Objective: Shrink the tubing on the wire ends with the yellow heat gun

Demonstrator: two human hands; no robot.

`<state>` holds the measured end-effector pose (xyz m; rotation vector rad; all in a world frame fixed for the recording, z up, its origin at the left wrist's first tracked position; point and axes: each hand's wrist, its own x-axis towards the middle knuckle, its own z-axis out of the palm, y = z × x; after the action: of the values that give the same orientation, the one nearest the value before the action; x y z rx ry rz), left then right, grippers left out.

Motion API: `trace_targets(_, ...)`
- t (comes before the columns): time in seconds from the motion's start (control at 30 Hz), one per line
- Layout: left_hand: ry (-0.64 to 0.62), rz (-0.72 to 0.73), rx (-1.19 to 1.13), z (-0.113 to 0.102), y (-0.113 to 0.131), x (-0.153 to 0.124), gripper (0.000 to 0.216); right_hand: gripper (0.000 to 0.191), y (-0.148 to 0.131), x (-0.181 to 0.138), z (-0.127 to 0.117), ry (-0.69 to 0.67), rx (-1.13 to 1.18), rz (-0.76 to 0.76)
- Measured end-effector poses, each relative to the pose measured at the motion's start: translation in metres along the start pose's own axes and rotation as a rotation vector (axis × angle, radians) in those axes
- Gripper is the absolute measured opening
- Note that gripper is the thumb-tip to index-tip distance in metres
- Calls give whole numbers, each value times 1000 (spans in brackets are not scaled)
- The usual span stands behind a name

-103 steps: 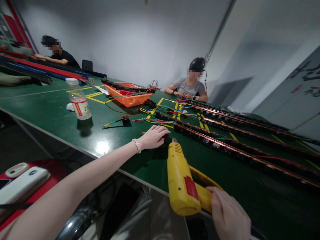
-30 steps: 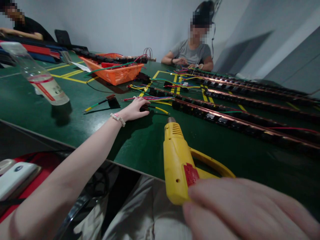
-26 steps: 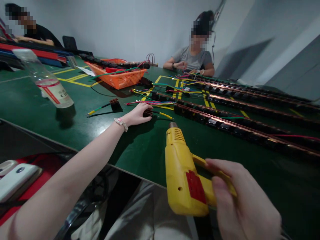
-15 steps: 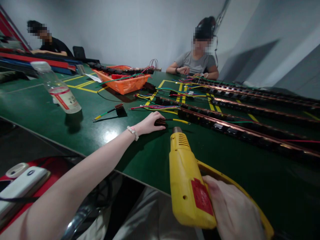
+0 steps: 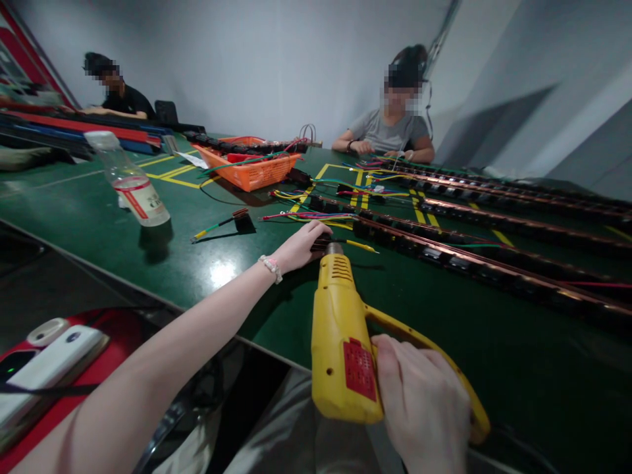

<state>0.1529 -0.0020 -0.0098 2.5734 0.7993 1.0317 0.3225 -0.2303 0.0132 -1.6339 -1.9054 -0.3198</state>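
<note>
In my right hand (image 5: 424, 401) is a yellow heat gun (image 5: 340, 342), my fingers wrapped round its handle. Its metal nozzle points away from me, right beside what my left hand holds. My left hand (image 5: 306, 247) is closed on a small dark part with copper-coloured strips (image 5: 320, 243). A lead with a yellow sleeve (image 5: 363, 247) sticks out of that part to the right, with a bare metal tip. A similar part with a green and yellow lead (image 5: 217, 227) lies on the green table (image 5: 197, 283) to the left.
A plastic bottle (image 5: 141, 197) stands at the left. Behind my left hand is an orange basket (image 5: 251, 172) of parts. Long copper bars with black holders (image 5: 459, 260) and coloured wires cover the right side. Two people (image 5: 390, 128) sit across the table. Phone-like devices (image 5: 59, 355) lie lower left.
The heat gun has moved left and forward in my right hand, bringing its nozzle up to the part in my left hand. The whole view has shifted slightly.
</note>
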Motion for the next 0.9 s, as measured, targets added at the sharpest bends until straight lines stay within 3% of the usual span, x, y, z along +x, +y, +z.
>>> trace_targets(0.3,-35,108,143,-2,2,-1,65,37,6,0,-3,-1,-23,-89)
trace_targets(0.53,-24,11,43,-13,-1,-6,39,37,8,3,-5,-89,34,-66)
trace_targets(0.9,-85,-60,-24,-7,-11,-5,38,38,17,8,-7,-128,9,-115)
